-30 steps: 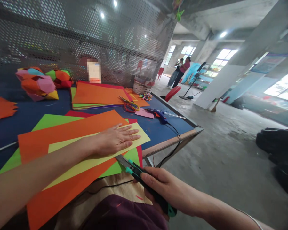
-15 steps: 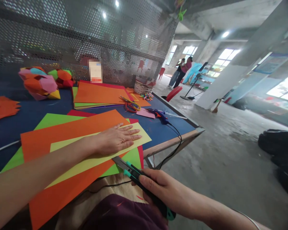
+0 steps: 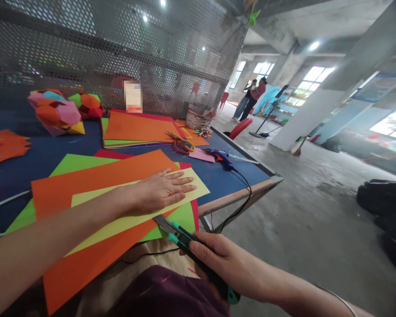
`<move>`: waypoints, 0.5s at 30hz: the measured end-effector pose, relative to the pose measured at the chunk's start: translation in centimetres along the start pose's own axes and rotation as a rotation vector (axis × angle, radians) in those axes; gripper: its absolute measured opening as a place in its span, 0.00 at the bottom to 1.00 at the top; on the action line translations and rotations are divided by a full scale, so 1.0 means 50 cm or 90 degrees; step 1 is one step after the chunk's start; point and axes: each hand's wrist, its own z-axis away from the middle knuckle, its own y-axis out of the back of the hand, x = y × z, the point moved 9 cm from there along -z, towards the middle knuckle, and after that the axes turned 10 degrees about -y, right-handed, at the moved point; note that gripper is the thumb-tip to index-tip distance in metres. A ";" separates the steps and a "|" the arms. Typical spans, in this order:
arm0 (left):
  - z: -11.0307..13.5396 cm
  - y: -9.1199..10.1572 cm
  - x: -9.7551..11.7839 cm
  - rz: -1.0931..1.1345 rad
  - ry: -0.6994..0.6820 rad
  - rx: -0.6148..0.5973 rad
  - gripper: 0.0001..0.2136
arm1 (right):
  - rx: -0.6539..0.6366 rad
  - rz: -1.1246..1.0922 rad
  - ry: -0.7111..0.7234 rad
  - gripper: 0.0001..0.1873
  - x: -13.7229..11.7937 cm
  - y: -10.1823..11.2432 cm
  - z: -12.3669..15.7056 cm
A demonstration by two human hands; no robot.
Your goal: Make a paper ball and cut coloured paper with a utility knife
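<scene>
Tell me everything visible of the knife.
The utility knife has a black handle with teal trim, plastic-looking, and an extended grey, metal-looking blade. It points forward-left, gripped in the right hand. The blade shows over the orange sheet and green sheet, its tip at the near edge of the yellow sheet, perhaps just under it.

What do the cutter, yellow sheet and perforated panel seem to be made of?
Cutter: likely plastic body, black and green, smooth-looking; the grey blade looks like metal, thin and flat. Yellow sheet: matte paper or thin card, judging by its straight, crisp edges; which is unclear. Perforated panel: probably metal, dull grey with regular holes.
</scene>
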 end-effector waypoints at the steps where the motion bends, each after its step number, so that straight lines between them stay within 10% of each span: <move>1: 0.000 0.000 0.000 -0.001 -0.001 0.000 0.23 | 0.004 0.008 0.007 0.21 -0.003 0.000 0.001; 15: -0.001 0.000 0.000 -0.012 -0.003 -0.003 0.23 | 0.004 0.045 0.018 0.18 -0.025 -0.008 0.002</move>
